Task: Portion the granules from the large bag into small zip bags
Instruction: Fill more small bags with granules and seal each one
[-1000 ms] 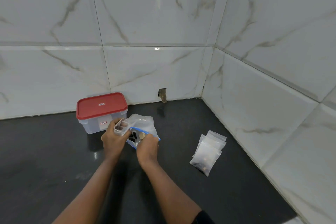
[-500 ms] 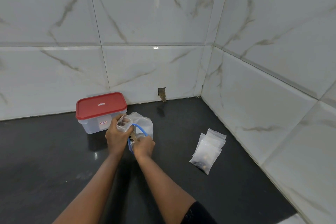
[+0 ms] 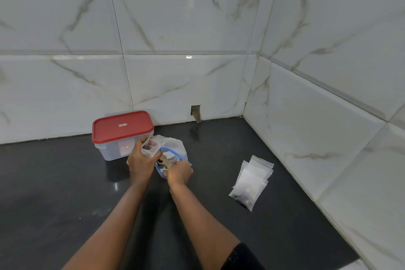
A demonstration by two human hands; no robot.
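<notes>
Now, against a second earlier, the large bag (image 3: 175,147) shows a narrower mouth and the hands sit closer together. The left hand (image 3: 141,161) grips an open small zip bag (image 3: 150,147) beside that mouth; the right hand (image 3: 179,174) curls round the blue zip rim. The large bag stands near the back edge of the counter (image 3: 65,182), beside a red-lidded container (image 3: 118,129); filled small bags (image 3: 252,182) lie near the right edge, and dark surface extends leftward and nearward
</notes>
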